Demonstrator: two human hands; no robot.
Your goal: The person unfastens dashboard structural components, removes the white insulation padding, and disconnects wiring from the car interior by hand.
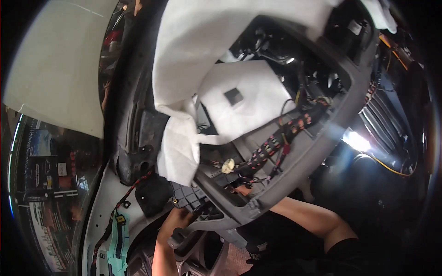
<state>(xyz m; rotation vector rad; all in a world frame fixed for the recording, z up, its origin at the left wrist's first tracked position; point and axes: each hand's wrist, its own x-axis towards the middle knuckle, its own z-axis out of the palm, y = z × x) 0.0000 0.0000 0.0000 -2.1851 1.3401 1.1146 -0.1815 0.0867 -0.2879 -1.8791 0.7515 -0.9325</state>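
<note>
A stripped grey dashboard frame [294,179] slants across the middle, with wiring inside it. At its lower left corner my left hand [178,220] reaches up against a black ribbed plastic housing [188,197]; the fingers are hidden in shadow. My right forearm passes under the frame's near edge. Part of my right hand [241,189] shows through an opening, beside a taped wiring harness [271,146] and a pale yellow connector [227,166]. Its fingers are mostly covered, and whether it holds anything is not visible.
White felt padding [189,60] drapes over the far side of the frame, and a white felt square [244,96] lies within it. A bright work light [357,139] shines at the right. Cables with green tape [119,244] run along the body edge at the left.
</note>
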